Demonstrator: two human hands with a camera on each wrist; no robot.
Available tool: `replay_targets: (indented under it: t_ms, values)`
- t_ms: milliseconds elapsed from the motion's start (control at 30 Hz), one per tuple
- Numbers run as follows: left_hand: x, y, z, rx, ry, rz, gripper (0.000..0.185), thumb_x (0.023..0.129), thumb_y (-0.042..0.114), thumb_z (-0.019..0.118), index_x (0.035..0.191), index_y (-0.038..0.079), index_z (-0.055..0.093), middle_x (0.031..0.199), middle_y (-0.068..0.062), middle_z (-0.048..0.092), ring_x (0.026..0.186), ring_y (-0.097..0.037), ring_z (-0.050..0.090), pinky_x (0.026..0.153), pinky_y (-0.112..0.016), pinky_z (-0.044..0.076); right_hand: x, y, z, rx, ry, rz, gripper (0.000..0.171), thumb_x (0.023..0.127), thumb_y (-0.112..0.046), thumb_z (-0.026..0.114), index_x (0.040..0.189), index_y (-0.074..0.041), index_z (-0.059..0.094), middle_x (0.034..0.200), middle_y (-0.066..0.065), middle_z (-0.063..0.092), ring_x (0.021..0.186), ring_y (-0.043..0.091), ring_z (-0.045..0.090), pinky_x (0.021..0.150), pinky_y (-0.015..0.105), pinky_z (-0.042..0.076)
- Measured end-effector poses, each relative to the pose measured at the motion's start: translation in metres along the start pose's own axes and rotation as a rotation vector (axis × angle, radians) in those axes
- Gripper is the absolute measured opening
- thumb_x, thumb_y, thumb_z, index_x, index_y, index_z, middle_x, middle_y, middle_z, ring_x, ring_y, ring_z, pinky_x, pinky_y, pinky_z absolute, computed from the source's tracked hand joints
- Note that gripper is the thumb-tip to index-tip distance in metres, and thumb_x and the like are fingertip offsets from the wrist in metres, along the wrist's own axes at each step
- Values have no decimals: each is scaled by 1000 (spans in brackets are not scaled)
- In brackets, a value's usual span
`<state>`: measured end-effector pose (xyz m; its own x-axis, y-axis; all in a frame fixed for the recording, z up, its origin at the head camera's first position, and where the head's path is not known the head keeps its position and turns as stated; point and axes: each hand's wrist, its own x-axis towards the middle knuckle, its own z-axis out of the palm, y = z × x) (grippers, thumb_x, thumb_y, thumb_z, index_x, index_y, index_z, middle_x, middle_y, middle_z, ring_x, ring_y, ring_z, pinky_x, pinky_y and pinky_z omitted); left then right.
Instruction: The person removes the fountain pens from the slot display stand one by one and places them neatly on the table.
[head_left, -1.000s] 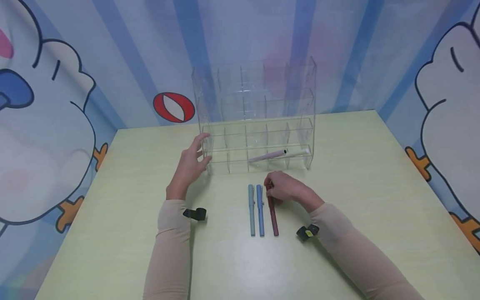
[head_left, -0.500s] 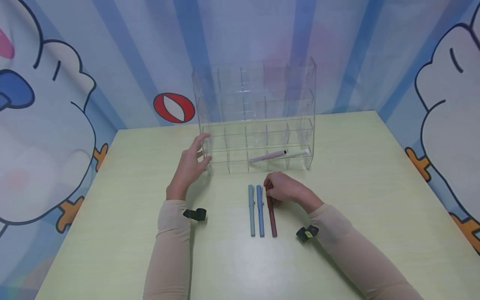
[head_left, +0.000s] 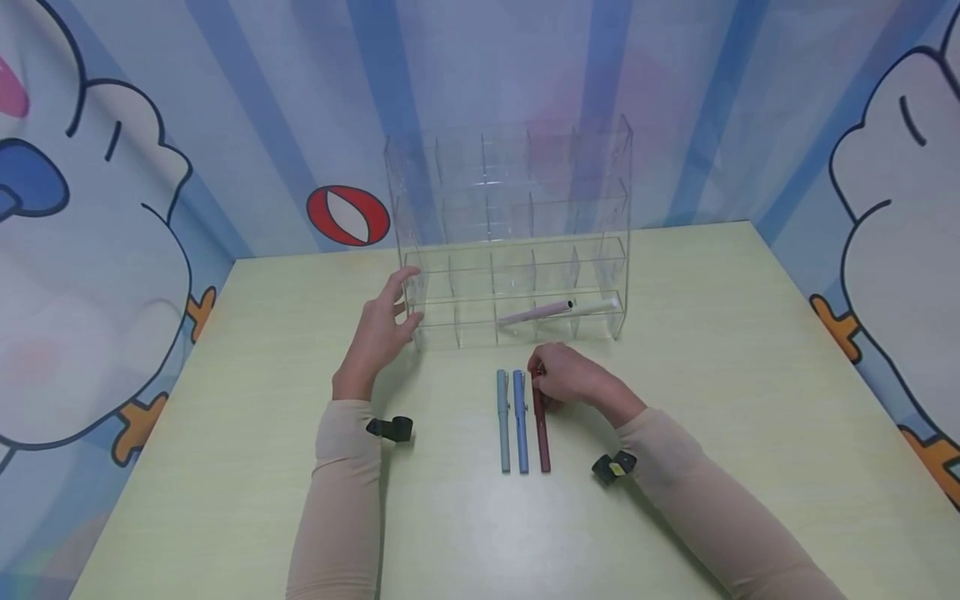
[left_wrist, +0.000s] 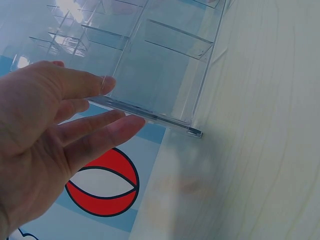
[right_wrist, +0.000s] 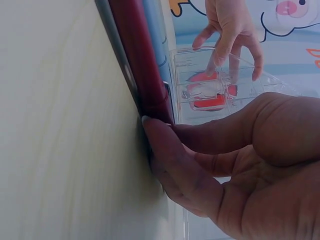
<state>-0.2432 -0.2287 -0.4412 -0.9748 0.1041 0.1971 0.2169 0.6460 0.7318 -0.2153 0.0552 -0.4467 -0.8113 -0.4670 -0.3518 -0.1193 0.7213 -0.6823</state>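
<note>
My right hand (head_left: 564,372) pinches the upper end of a dark red pen (head_left: 542,433) lying on the table; the right wrist view shows thumb and fingertips meeting at the pen's end (right_wrist: 156,100). Left of it lie a blue pen (head_left: 521,425) and a grey-green pen (head_left: 503,425), nearly parallel. My left hand (head_left: 381,333) holds the left side panel of a clear tiered rack (head_left: 491,275). In the left wrist view that panel's edge (left_wrist: 170,121) runs between thumb and fingers. A pale purple pen (head_left: 536,312) and a white pen (head_left: 597,306) lie slanted in the rack's lowest tier.
The rack has several tiers divided into small compartments and stands near the back edge of the pale table (head_left: 697,333). A blue striped backdrop (head_left: 480,75) with cartoon figures rises behind and at both sides.
The lower end of the dark red pen has swung slightly left, so it lies closer to parallel with the blue pen. My left hand and the rack have stayed in place.
</note>
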Motion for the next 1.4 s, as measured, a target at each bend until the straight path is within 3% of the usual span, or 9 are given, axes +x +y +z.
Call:
replay_targets:
  t_ms: [267,467,567,767,1000,1233,1400]
  values:
    - [-1,1,0,-7,-5,-2,72,85,7,62,134,45,25,137,-13,38,114,-33,48,77,-41,51,-2,0,-2,2,43,-6,27,89,-2,46,114,7,50,82,12,58,57,19,60,50,30,51]
    - [-1,1,0,-24,-13,-18,69,86,9,61,135,42,26,138,-9,37,115,-32,46,78,-40,50,-9,-1,-11,-62,88,1,31,91,-10,46,119,2,48,100,14,54,57,19,60,52,28,49]
    - [-1,1,0,-40,-13,-9,67,86,10,61,135,40,27,139,-8,36,116,-32,46,79,-40,50,-16,-6,-19,-39,80,-30,32,92,-12,46,121,1,47,103,14,54,57,19,60,52,29,49]
    - [-3,2,0,-37,-15,-11,69,86,16,62,133,49,25,143,6,30,118,-27,45,87,-43,45,-37,-21,-34,-28,87,-137,32,92,-14,47,120,1,48,100,11,54,57,19,58,51,29,49]
    - [-1,-1,-1,-43,-7,36,70,85,8,62,134,44,27,143,-1,30,114,-34,47,86,-44,46,-58,-33,-51,-64,177,-209,28,91,-15,51,116,-3,52,104,10,53,62,17,57,55,30,48]
    - [-1,-1,-1,-61,-9,33,69,85,6,62,136,38,28,141,-10,33,115,-35,46,85,-43,46,-70,-32,-66,-104,284,-226,30,90,-14,52,117,-1,51,108,10,52,88,22,51,64,32,46]
    - [-2,0,0,-52,-7,44,67,85,7,62,137,34,29,141,-9,34,116,-34,46,86,-46,45,-74,-28,-72,-97,319,-229,29,89,-14,55,115,-1,52,107,9,52,89,23,52,67,34,48]
